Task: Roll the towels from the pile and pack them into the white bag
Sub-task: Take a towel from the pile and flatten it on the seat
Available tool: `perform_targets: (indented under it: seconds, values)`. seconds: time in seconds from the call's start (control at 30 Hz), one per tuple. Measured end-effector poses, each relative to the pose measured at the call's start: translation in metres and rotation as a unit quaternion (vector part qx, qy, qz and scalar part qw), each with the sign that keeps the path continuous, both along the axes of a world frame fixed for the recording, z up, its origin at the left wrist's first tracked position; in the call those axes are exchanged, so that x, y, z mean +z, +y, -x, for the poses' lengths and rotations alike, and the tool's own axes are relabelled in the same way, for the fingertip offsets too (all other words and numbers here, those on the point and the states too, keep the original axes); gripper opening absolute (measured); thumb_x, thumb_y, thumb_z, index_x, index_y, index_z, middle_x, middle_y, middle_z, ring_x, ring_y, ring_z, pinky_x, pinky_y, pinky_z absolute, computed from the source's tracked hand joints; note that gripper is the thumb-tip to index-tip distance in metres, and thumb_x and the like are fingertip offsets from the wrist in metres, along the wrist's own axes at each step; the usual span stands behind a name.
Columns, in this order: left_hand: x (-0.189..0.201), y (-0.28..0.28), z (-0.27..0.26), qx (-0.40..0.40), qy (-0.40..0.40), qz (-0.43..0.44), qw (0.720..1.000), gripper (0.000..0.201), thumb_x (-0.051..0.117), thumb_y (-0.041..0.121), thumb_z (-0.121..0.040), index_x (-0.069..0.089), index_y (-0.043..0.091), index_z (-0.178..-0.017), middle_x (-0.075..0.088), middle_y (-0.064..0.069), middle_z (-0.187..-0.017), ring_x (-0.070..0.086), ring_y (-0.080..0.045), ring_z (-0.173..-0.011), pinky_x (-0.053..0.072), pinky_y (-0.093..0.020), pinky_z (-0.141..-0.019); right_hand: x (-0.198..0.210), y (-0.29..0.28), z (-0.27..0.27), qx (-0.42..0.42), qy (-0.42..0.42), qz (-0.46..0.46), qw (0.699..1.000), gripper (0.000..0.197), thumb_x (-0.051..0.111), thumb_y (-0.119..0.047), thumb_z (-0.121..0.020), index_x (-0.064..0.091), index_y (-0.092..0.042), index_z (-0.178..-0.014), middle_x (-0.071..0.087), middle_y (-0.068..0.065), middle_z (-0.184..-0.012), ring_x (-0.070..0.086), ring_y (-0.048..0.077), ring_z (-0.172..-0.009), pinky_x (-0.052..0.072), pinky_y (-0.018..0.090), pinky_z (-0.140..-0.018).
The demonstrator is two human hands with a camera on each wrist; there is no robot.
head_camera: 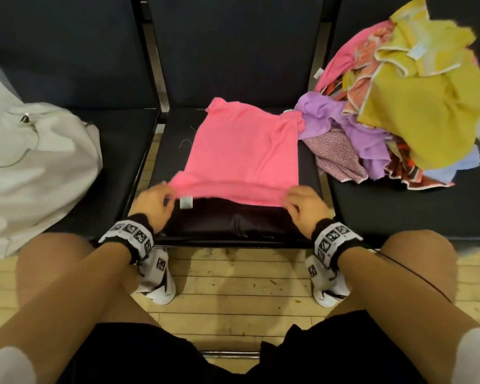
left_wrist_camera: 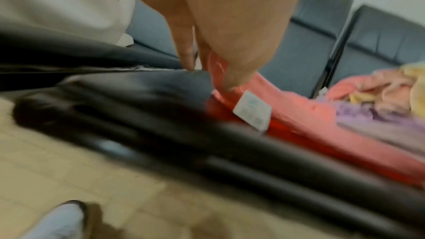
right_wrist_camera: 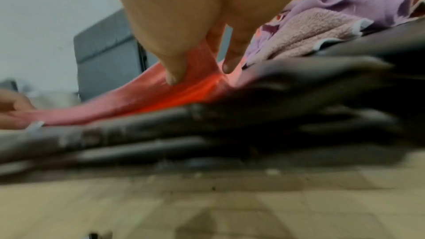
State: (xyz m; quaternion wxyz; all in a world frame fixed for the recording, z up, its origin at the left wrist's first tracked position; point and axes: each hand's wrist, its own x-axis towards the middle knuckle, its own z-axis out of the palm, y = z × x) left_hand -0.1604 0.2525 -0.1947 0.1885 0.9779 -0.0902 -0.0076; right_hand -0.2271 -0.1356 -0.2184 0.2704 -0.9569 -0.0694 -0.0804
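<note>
White bag slumped on the left seat; left hand pinching the near-left corner of the pink towel, spread flat on the middle seat; right hand pinching the near-right corner; pile of towels heaped on the right seat.

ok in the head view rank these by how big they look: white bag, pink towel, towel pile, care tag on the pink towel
1. Towel pile and white bag: look alike, and the frame cuts off the bag, so no ranking.
2. Pink towel.
3. Care tag, by far the smallest.
</note>
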Motion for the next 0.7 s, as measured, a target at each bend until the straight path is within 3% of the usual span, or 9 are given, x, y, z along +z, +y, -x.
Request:
perform_targets:
  seconds: [0.13,0.27,0.4,0.47,0.57,0.7]
  values:
    - [-0.021,0.01,0.02,-0.067,0.071,-0.075,0.992,0.012,0.063,0.01,-0.087,0.073,0.012,-0.093,0.068,-0.01,-0.094,0.064,-0.032,-0.09,0.053,-0.039,-0.076,-0.017,0.002,0.021,0.055,0.135,0.103,0.984,0.013,0.062,-0.02,-0.092,0.074,-0.015,-0.088,0.066,0.002,-0.096,0.056,0.029,-0.097,0.048,0.045,-0.086]
    - [-0.026,0.017,0.02,-0.099,0.048,-0.067,0.992,0.008,0.064,0.012,-0.087,0.071,0.014,-0.09,0.066,-0.006,-0.088,0.061,-0.028,-0.085,0.053,-0.039,-0.074,-0.017,0.001,0.02,0.049,0.138,0.097,0.984,0.018,0.06,-0.025,-0.092,0.067,-0.016,-0.08,0.058,-0.002,-0.084,0.053,0.027,-0.09,0.047,0.042,-0.082]
    - [-0.042,0.026,0.023,-0.094,0.033,-0.035,0.994,0.013,0.053,0.014,-0.094,0.066,0.014,-0.092,0.063,-0.006,-0.087,0.058,-0.029,-0.086,0.05,-0.041,-0.077,-0.019,-0.001,0.021,0.044,0.153,0.078,0.984,0.02,0.057,-0.025,-0.093,0.061,-0.019,-0.074,0.053,-0.005,-0.078,0.051,0.026,-0.085,0.047,0.043,-0.08]
    - [-0.045,0.027,0.023,-0.082,0.037,-0.002,0.996,0.017,0.049,0.019,-0.098,0.067,0.019,-0.096,0.066,-0.004,-0.09,0.059,-0.026,-0.088,0.049,-0.037,-0.078,-0.019,0.001,0.023,0.032,0.159,0.061,0.985,0.017,0.057,-0.027,-0.093,0.064,-0.018,-0.081,0.061,0.001,-0.084,0.053,0.027,-0.087,0.048,0.042,-0.08]
    - [-0.045,0.027,0.027,-0.04,0.036,0.033,0.998,0.017,0.051,0.02,-0.099,0.066,0.015,-0.107,0.065,-0.01,-0.096,0.058,-0.026,-0.092,0.046,-0.035,-0.08,-0.016,0.003,0.028,-0.009,0.182,0.025,0.983,0.017,0.06,-0.028,-0.093,0.071,-0.019,-0.101,0.068,0.006,-0.101,0.059,0.028,-0.097,0.048,0.035,-0.086]
    - [-0.047,0.026,0.031,0.029,0.051,0.055,0.997,0.021,0.055,0.024,-0.096,0.062,0.02,-0.115,0.06,-0.009,-0.095,0.056,-0.023,-0.084,0.049,-0.036,-0.079,-0.012,0.007,0.032,-0.056,0.18,-0.017,0.982,0.015,0.062,-0.024,-0.091,0.071,-0.018,-0.102,0.071,0.003,-0.105,0.064,0.027,-0.098,0.051,0.036,-0.086]
